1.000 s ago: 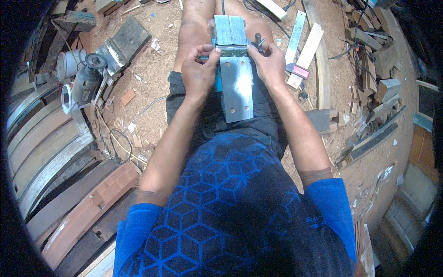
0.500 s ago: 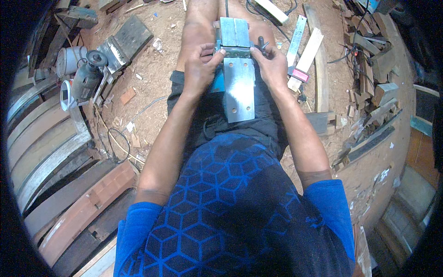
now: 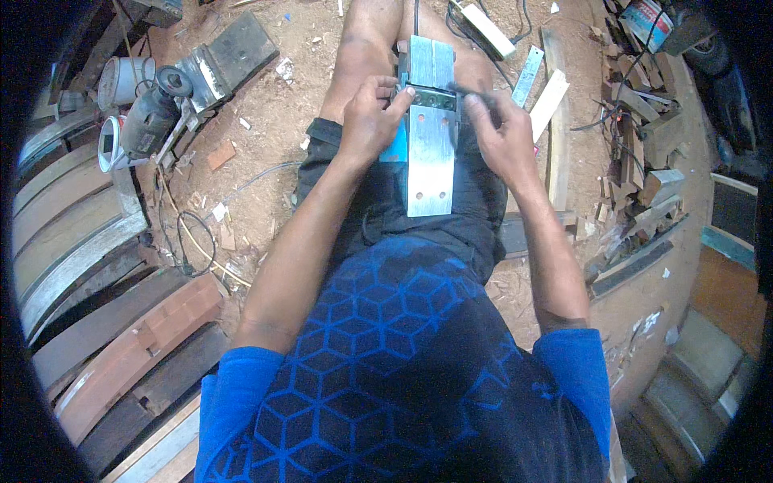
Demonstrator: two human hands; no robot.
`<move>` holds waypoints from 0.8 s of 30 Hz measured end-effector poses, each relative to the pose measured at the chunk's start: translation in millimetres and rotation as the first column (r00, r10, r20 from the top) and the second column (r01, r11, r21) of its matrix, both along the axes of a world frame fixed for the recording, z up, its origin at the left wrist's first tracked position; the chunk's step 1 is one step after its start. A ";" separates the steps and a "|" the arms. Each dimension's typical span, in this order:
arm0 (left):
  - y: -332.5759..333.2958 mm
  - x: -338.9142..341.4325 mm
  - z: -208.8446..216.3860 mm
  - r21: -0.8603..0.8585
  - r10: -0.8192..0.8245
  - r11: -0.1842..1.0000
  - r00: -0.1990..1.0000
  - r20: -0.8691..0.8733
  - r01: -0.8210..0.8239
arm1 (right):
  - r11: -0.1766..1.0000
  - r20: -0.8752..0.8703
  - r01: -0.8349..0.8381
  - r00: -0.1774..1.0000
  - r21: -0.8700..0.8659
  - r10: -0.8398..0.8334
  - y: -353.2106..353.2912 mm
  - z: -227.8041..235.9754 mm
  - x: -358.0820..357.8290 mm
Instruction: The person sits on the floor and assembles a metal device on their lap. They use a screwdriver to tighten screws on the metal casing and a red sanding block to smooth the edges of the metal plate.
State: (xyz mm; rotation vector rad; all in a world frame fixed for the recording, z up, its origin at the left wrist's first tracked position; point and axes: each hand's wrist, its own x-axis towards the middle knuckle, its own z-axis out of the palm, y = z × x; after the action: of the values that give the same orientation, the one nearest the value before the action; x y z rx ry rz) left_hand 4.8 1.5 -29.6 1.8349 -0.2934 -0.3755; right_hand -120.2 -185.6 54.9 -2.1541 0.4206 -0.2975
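Note:
An electric planer lies upside down across my thighs, its two-part silver sole facing up. Between the sole plates shows the dark cutter drum, with a row of small bolts. My left hand grips the planer's left side, thumb pressed at the drum's left end and fingers curled. My right hand is closed around a small dark tool at the drum's right end. Its exact kind is blurred, and whether it touches a bolt I cannot tell.
Curved wooden boards are stacked at the left, below white buckets and a dark power tool. On the right lie a metal ruler, a pale wood strip and wood offcuts. Cables cross the dusty ground.
My right hand has turned, bringing the dark tool from upright beside the planer down to the drum's right end. My left thumb stays on the drum's left end. The whole view has shifted slightly.

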 end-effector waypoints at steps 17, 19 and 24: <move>-4.1 -6.7 3.2 0.006 0.041 0.999 0.989 0.142 -0.043 | 0.448 -0.125 -0.524 0.739 -0.725 0.662 -5.5 34.5 47.4; -4.6 -6.8 5.2 0.007 0.040 0.999 0.990 0.135 -0.042 | 0.361 -0.157 -0.542 0.690 -0.759 0.707 -7.3 40.0 56.0; -5.5 -7.0 0.8 -0.022 0.066 0.998 0.982 0.175 -0.064 | 0.486 -0.382 -0.691 0.711 -0.535 0.591 -8.4 41.7 58.2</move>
State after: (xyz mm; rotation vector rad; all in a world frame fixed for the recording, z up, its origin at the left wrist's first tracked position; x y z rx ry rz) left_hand -2.2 -4.0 -28.8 1.8595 -0.3554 -0.1657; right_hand -62.0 -194.0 96.6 -2.8462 -0.5478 0.2023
